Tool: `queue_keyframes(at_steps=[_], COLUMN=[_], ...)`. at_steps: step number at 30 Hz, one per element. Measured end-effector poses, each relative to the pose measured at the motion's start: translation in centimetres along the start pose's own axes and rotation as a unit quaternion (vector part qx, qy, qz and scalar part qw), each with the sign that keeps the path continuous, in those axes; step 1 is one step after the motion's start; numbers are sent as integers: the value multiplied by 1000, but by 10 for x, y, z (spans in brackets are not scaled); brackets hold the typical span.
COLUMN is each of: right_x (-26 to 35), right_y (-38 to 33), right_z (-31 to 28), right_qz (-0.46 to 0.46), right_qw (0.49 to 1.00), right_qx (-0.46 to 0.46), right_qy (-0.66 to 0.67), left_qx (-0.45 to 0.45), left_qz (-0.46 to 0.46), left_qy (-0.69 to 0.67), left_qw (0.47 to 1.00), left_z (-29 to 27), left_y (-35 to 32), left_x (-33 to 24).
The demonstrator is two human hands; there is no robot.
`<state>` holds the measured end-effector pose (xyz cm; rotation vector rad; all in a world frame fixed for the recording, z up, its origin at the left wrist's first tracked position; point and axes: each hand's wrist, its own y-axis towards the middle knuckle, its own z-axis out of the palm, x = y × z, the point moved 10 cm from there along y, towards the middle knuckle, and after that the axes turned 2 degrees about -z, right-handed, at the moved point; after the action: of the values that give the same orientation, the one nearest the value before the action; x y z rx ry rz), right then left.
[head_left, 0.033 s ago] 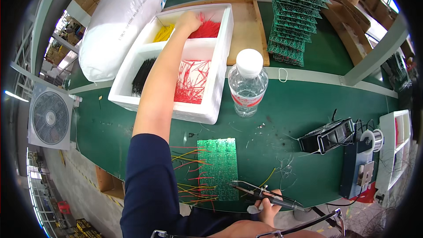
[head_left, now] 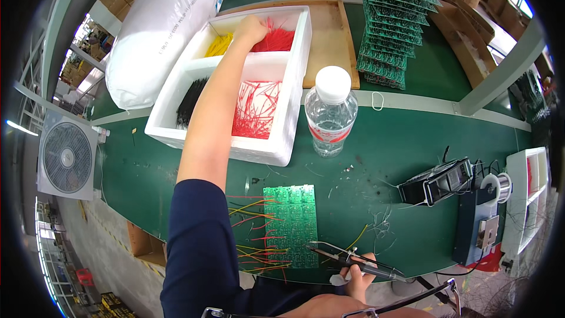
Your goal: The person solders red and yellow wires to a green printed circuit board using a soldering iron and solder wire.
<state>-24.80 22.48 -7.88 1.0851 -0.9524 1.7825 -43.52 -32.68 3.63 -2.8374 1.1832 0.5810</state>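
My left hand [head_left: 251, 29] reaches into a far compartment of the white foam box [head_left: 286, 97], curled closed at the edge of the red wires [head_left: 278, 38]. Its fingertips are hidden, so what they pinch does not show. In my right hand [head_left: 360, 282] is a soldering iron [head_left: 376, 270] with a thin feed tube along it, its tip over the lower right part of a green circuit board panel [head_left: 291, 218]. Red and yellow wires [head_left: 250, 251] stick out from the panel's left side. Yellow wires [head_left: 219, 45] lie to the left of my left hand.
A water bottle [head_left: 331, 115] stands right of the box. Stacked circuit boards [head_left: 388, 35] rise at the far right. A black stand [head_left: 435, 182], a soldering station [head_left: 478, 224] and a solder spool [head_left: 500, 187] sit at right. A white sack [head_left: 159, 35] leans at left.
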Motion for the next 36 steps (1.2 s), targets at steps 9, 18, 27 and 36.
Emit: queue_keyframes(at_steps=[9,18,27,36], right_x=[3,3,8,1], right_y=[-2,-13,-2,-2], right_z=[0,-12,7,3], right_qz=[-27,-79,-116,-68], right_qw=[999,995,993,997], right_qx=[-17,-39,28,28], right_qy=[-3,52,17,-25], left_qx=[-44,-4,7,1], left_qz=[109,154,162,202], left_qy=[-416,-401,-187,-135], left_qw=[902,903,969,970], left_z=[-124,-183,-59,-27], left_y=[-66,-341,-471,-465], left_x=[-25,-40,-25,-32])
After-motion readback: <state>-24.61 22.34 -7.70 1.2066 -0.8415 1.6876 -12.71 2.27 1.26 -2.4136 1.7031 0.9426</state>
